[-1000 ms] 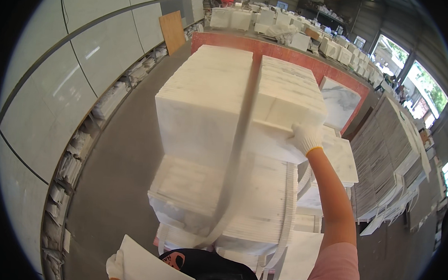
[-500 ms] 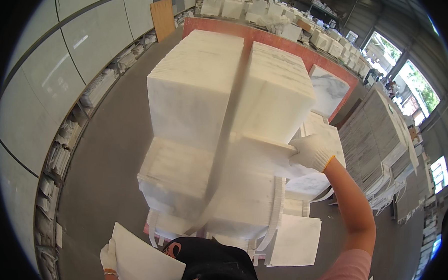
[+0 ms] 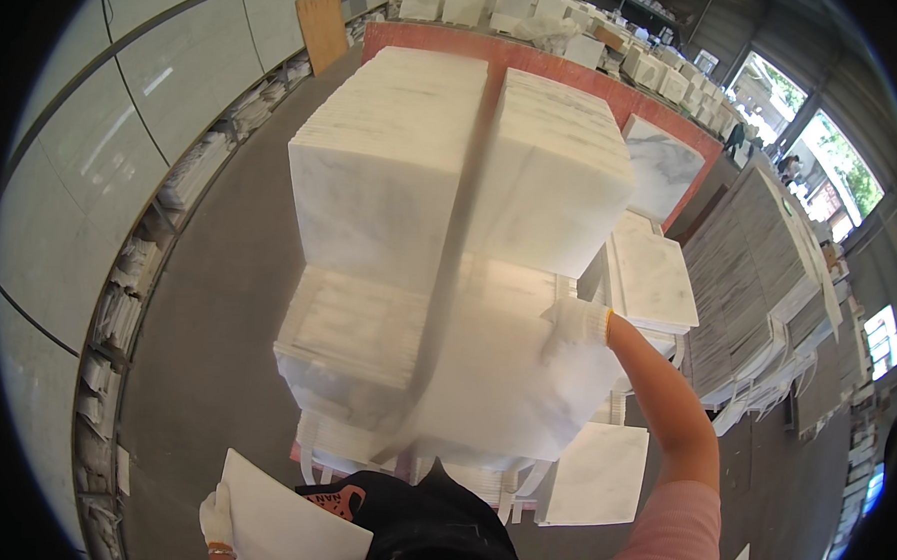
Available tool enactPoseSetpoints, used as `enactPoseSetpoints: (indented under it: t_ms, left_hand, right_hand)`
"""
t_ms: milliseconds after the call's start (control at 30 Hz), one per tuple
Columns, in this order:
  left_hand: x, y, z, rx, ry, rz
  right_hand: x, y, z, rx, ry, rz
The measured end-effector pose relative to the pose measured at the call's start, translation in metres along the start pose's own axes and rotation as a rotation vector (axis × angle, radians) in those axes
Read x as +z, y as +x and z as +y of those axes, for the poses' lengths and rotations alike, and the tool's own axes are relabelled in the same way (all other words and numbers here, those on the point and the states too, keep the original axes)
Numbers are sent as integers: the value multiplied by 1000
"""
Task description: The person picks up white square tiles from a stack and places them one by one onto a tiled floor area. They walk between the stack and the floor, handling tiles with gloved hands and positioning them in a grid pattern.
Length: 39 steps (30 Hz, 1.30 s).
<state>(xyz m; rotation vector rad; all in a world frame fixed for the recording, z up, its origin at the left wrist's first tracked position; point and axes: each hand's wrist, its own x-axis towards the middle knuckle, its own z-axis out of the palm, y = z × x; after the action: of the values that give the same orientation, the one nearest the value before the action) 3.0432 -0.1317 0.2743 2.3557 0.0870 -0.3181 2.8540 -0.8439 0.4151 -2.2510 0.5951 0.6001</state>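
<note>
Grey floor (image 3: pixel 219 260) stretches down the left of a hall. Large pale wall panels (image 3: pixel 81 214) run along it from 8 to 10 o'clock, with a brown board (image 3: pixel 322 32) leaning at 11. Toward 2 o'clock a bright doorway (image 3: pixel 834 162) opens, and at 3 o'clock a pile of grey-streaked slabs (image 3: pixel 759 264) leans back.

Blocks of white stone tiles fill the middle: a tall left stack (image 3: pixel 372 192) at 11 o'clock and a tall right stack (image 3: pixel 553 184) at 1, both in front of a red panel (image 3: pixel 429 41). One grey-veined tile (image 3: pixel 664 164) rests against that panel at 2 o'clock.

Just below centre, toward 5 o'clock, a broad white slab (image 3: pixel 504 383) slants in front of the lower tiles. Between 3 and 4 o'clock, the gloved right hand (image 3: pixel 578 331) grips this slab near its upper right corner; white glove on white stone blurs together, so I cannot tell whether its fingers are spread or pressed together.

At 7 o'clock, the gloved left hand (image 3: pixel 216 515) pinches a second white tile (image 3: pixel 283 518) by its left edge, the fingertips partly hidden. This tile slopes beside a black garment (image 3: pixel 428 509) bearing an orange patch. Another pale tile (image 3: pixel 592 476) stands at 5 o'clock.
</note>
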Motion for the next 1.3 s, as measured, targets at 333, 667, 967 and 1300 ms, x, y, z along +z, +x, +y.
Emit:
enactPoseSetpoints:
  t_ms: [333, 667, 967, 1300]
  left_hand:
    - [-9, -16, 2, -134, 170, -34]
    - [1, -21, 14, -64, 57, -5]
    - [11, -19, 16, -66, 161, 10]
    - [14, -16, 12, -51, 164, 20]
  right_hand:
    - [18, 118, 86, 34, -494, 218]
    - [-78, 102, 31, -112, -514, 1213]
    - [-139, 105, 3, -198, -785, 1549]
    - [-152, 99, -1, -119, -668, 1497]
